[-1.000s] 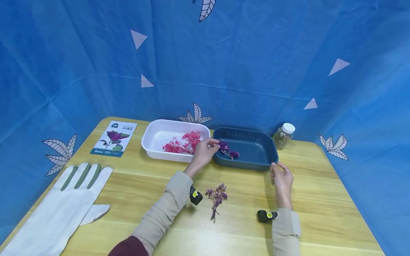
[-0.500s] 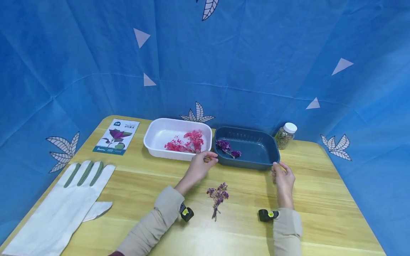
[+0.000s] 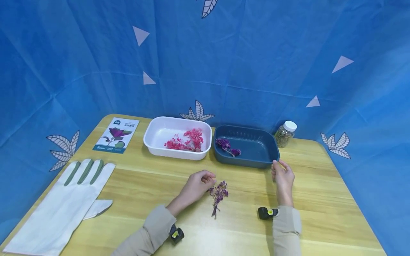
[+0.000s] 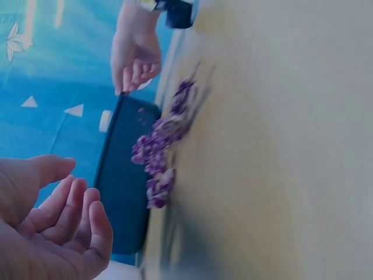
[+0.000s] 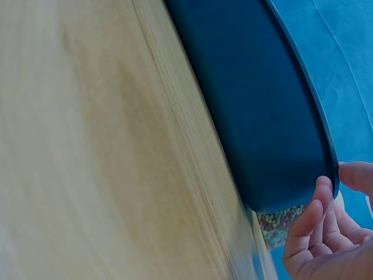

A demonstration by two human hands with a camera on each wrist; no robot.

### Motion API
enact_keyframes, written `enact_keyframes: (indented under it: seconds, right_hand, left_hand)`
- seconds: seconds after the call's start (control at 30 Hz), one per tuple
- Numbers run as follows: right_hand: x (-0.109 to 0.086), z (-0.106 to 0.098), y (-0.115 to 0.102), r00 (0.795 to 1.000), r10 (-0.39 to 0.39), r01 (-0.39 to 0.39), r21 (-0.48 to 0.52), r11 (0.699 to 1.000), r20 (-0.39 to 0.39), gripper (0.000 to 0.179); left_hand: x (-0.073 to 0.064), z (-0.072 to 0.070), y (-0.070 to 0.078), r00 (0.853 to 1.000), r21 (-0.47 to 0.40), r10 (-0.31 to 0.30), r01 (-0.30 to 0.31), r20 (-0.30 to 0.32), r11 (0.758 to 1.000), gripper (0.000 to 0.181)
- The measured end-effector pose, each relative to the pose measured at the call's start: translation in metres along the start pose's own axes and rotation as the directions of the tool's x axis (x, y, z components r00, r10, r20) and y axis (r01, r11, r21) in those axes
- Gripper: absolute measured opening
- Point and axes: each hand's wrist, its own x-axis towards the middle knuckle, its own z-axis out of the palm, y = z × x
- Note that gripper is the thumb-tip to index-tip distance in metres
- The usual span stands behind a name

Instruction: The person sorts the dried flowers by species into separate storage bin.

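A small bunch of dried purple flowers (image 3: 218, 193) lies on the table, its stems pointing toward the person. Just beside its blossoms hovers my left hand (image 3: 196, 185), fingers loosely curled with nothing between them; the left wrist view shows the left hand (image 4: 64, 221) with a gap between thumb and fingertips. My right hand (image 3: 283, 177) pinches the near right corner rim of the dark blue tray (image 3: 246, 163); in the right wrist view thumb and fingers meet at the rim (image 5: 333, 169). More purple flowers (image 3: 228, 147) rest inside the blue tray, at its left end.
Left of the blue tray stands a white tray (image 3: 173, 155) holding pink dried flowers (image 3: 187, 140). A white-capped jar (image 3: 285, 134) is behind the blue tray's right end. A printed flower packet (image 3: 116, 135) and a white glove with green stripes (image 3: 61, 206) lie at left.
My left hand has let go of purple flowers in the blue tray and come back toward the person, down to the bunch on the table. The right hand stays at the tray corner.
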Motion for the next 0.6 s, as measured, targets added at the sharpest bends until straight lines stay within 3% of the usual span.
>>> enact_keyframes:
  seconds: [0.47, 0.6]
  right_hand:
    - [0.000, 0.001, 0.000, 1.000, -0.004, 0.004, 0.029, 1.000, -0.013, 0.047]
    - [0.001, 0.001, 0.000, 1.000, -0.006, 0.006, 0.039, 0.999, -0.014, 0.038]
  left_hand:
    - [-0.025, 0.017, -0.016, 0.995, -0.020, -0.061, 0.063, 0.079, 0.998, 0.020]
    - [-0.028, 0.022, -0.017, 0.994, 0.020, -0.060, 0.058, 0.087, 0.998, 0.022]
